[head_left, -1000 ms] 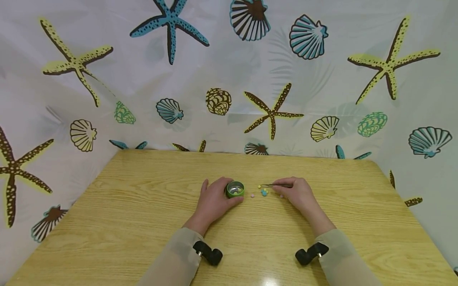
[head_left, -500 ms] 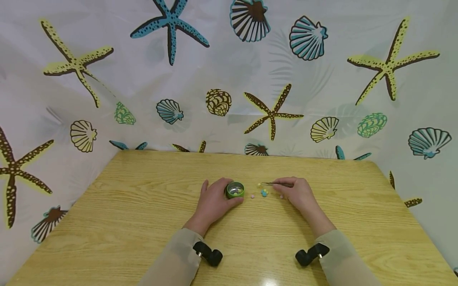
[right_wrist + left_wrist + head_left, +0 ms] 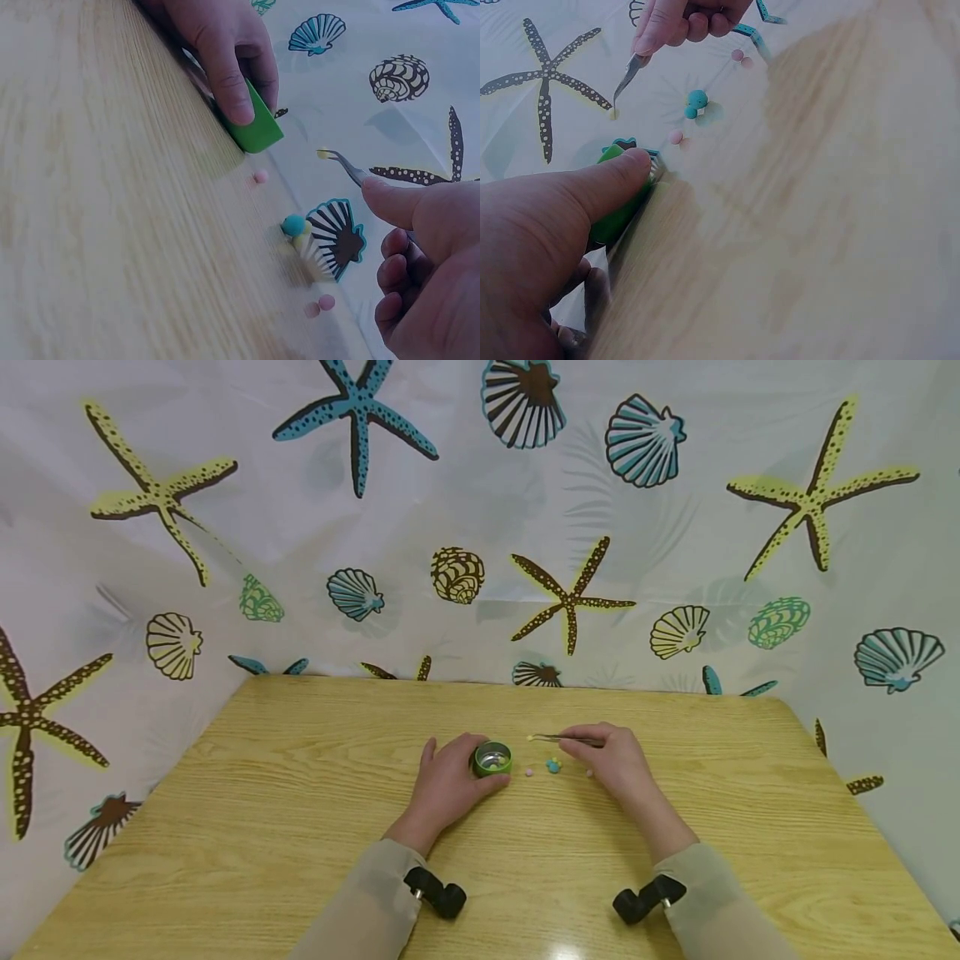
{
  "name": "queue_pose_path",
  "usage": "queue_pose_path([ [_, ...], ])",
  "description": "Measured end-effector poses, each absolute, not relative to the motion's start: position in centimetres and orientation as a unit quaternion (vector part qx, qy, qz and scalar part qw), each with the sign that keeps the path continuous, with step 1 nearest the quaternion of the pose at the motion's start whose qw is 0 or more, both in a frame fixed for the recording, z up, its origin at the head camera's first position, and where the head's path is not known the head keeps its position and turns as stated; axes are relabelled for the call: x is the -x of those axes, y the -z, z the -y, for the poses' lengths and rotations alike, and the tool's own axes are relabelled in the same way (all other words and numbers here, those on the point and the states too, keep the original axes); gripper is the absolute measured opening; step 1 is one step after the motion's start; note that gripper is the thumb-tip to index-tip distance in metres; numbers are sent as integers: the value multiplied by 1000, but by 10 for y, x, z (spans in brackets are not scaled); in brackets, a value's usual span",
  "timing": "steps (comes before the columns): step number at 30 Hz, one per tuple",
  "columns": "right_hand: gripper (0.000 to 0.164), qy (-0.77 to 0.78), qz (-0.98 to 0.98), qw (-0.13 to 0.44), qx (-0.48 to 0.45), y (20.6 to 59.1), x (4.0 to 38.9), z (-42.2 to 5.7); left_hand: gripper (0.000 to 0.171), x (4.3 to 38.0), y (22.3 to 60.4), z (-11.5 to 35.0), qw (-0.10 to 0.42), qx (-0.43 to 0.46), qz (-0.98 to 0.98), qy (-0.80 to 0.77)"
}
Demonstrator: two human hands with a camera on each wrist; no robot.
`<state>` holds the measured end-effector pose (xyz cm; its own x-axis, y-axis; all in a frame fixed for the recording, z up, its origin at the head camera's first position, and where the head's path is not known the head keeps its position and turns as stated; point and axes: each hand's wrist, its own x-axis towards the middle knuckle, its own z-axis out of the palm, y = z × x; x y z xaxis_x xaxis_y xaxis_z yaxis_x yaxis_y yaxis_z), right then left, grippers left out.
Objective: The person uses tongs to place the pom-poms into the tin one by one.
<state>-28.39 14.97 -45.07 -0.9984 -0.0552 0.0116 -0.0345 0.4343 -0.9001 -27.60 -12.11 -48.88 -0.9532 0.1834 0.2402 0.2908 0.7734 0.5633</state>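
Observation:
My left hand (image 3: 448, 783) grips a small green tin (image 3: 492, 759) from its left side, thumb at the front. Inside its silvery bowl lie a few yellowish beads. My right hand (image 3: 611, 758) pinches a pair of bent-tip metal tweezers (image 3: 347, 166) pointing left. A yellow bead (image 3: 323, 154) sits between the tweezer tips, held above the table to the right of the tin. Below the tweezers is a cluster of blue beads (image 3: 553, 766) with yellow ones beside them. One pink bead (image 3: 528, 772) lies near the tin, another pink bead (image 3: 327, 302) by my right hand.
The wooden table (image 3: 300, 810) runs back to a pale curtain (image 3: 420, 510) printed with starfish and shells. Black camera mounts (image 3: 437, 893) sit on both sleeved wrists.
My right hand has lifted the yellow bead with the tweezers and moved it left, toward the tin. The left hand and the tin have stayed in place.

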Motion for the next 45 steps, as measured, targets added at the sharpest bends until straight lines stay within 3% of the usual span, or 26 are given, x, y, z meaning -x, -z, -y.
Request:
queue_pose_path([
  [21, 14, 517, -852, -22, 77, 448, 271, -117, 61, 275, 489, 122, 89, 130, 936, 314],
  [45, 19, 513, -855, -32, 70, 446, 267, -116, 61, 276, 488, 121, 88, 128, 936, 315],
])
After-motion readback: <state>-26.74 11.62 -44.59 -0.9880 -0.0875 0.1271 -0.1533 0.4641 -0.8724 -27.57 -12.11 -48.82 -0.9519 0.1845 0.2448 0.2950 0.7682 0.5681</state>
